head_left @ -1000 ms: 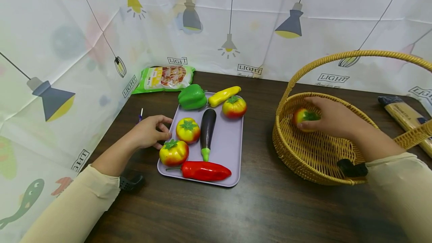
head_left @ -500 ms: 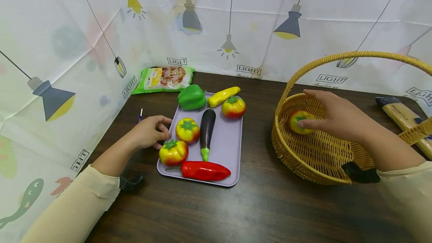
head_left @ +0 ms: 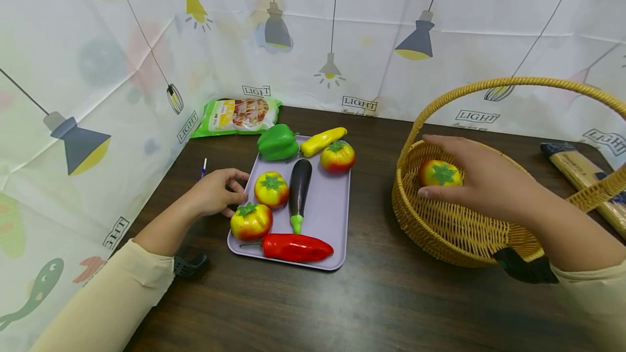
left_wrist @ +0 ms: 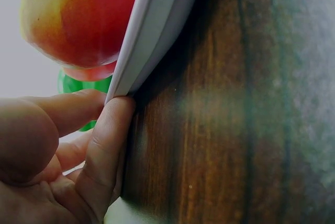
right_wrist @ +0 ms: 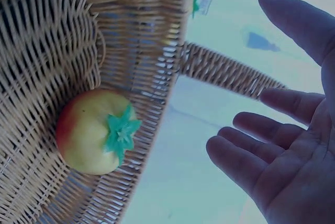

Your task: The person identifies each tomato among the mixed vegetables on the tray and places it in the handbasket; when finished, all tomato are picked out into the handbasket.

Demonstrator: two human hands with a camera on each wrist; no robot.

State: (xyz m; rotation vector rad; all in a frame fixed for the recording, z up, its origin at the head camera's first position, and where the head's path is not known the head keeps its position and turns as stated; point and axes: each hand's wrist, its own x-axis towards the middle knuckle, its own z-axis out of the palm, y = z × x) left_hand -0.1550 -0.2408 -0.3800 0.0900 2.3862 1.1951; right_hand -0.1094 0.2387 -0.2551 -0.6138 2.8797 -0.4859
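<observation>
My left hand [head_left: 218, 192] is at the left edge of a pale purple tray [head_left: 326, 205]. In the left wrist view, thumb and finger pinch the tray's rim [left_wrist: 137, 41] from both sides. Over the wicker basket [head_left: 415, 216] on the right, my right hand [head_left: 489, 183] is spread, holding nothing. A yellow-red toy tomato [head_left: 435, 171] with green leaves lies inside the basket; the right wrist view shows this tomato [right_wrist: 94, 132] apart from the fingers. Three similar tomatoes [head_left: 271, 189] sit on the tray, around a dark eggplant [head_left: 300, 186].
Also on the tray are a green bell pepper [head_left: 277, 143], a yellow pepper [head_left: 323, 142] and a red pepper [head_left: 297, 247]. Behind it lies a green food packet [head_left: 239, 115]. A spaghetti pack [head_left: 579, 170] lies right of the basket, whose tall handle [head_left: 518, 81] arches over it.
The right hand has let go of the tomato in the basket and lifted off it with its fingers opening. The tomato has rolled slightly. The left hand stays at the tray.
</observation>
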